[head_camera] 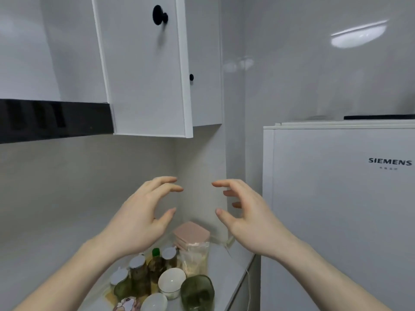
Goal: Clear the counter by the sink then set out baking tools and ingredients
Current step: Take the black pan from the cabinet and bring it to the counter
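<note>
My left hand and my right hand are raised side by side in front of the wall corner, fingers spread and slightly bent, facing each other and holding nothing. Below them on the grey counter stand several lidded spice jars, a green-capped bottle, a white bowl, a green glass, a clear bag of pale grains and a pink box. Above hangs a white cupboard door with a black knob, swung open.
A white Siemens fridge stands right of the counter. A black range hood runs along the left under the upper cupboards. A thin white cable hangs over the counter's right edge. Another small bowl sits at the bottom.
</note>
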